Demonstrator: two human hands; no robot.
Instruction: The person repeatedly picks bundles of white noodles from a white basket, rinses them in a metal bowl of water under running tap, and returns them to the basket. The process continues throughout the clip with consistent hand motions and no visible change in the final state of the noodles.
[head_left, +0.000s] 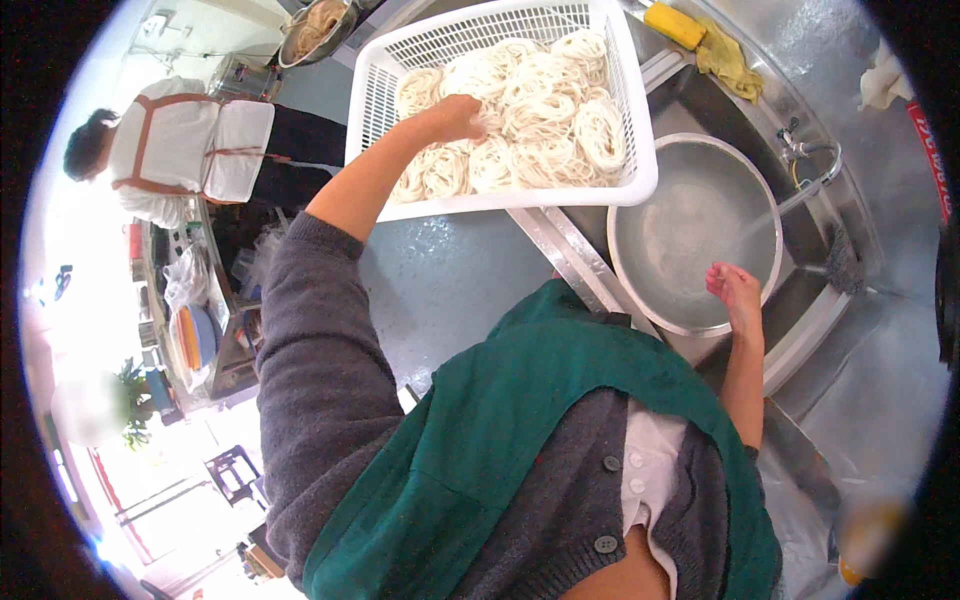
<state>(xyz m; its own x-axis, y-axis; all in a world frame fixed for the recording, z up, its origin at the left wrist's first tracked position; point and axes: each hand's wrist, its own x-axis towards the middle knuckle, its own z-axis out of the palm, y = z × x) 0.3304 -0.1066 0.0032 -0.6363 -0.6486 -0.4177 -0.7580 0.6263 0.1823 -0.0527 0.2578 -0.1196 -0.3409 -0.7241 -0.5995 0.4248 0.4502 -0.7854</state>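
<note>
My left hand reaches into a white plastic basket, with its fingertips among coiled nests of pale noodles. The fingertips are partly hidden, so I cannot tell whether they grip any strands. Just inside the near right rim of a large round metal basin, my right hand hangs with loosely curled fingers and nothing visible in them. Water runs from a bent metal faucet into the basin, which holds cloudy liquid.
The basin stands in a stainless steel sink. A yellow cloth and a dark scrubber lie along its back ledge. Another person stands at a counter on the left. A metal bowl with food is beyond the basket.
</note>
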